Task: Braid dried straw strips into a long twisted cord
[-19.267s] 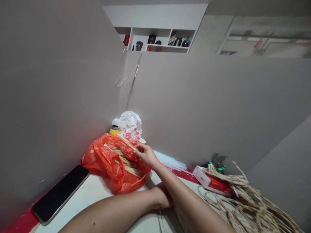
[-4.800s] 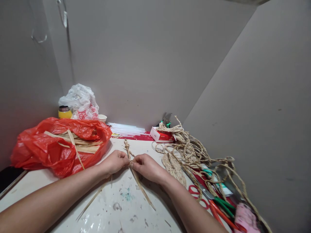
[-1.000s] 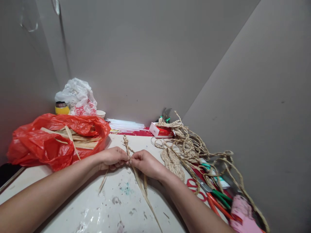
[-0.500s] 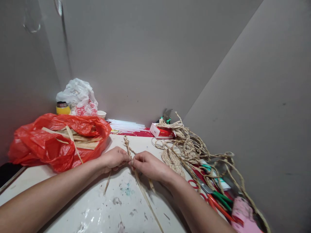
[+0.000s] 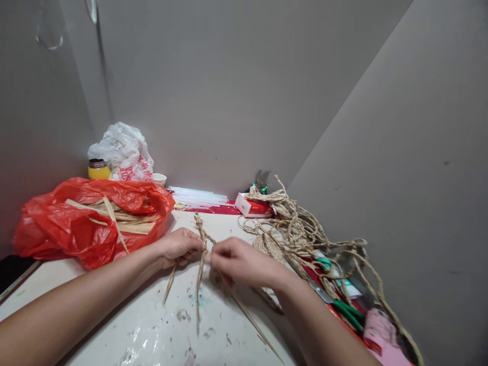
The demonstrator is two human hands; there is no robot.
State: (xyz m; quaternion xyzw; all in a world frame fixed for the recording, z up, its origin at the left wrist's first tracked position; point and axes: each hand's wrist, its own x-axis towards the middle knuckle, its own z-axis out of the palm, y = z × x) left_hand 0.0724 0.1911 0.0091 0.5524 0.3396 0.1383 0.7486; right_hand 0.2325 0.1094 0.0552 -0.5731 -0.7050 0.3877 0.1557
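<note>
A short braid of straw-coloured plant fibre (image 5: pixel 200 227) lies upright in front of me on the white table (image 5: pixel 171 330), its knotted end pointing away. My left hand (image 5: pixel 182 248) pinches the braid's near part between thumb and fingertips. My right hand (image 5: pixel 238 262) is closed just to the right of it, with a long loose fibre strand (image 5: pixel 253 321) trailing from under it toward me. Its fingertips are partly hidden and slightly blurred. Another strand (image 5: pixel 199 295) hangs down between the hands, and a short one pokes out below my left hand.
A red plastic bag (image 5: pixel 49 223) with dry fibre strips (image 5: pixel 133 227) sits at left. Behind it are a white bag (image 5: pixel 122 147), a yellow jar (image 5: pixel 99 170) and a cup (image 5: pixel 159 179). Glue sticks (image 5: pixel 198 197), a small box (image 5: pixel 253 207), heaped rope (image 5: pixel 297 223) and green-handled scissors (image 5: pixel 348 310) lie beyond and right.
My right hand has moved a little to the right, away from my left, drawing the long strand with it. One strand now hangs separately between the hands. My left hand stays nearly in place.
</note>
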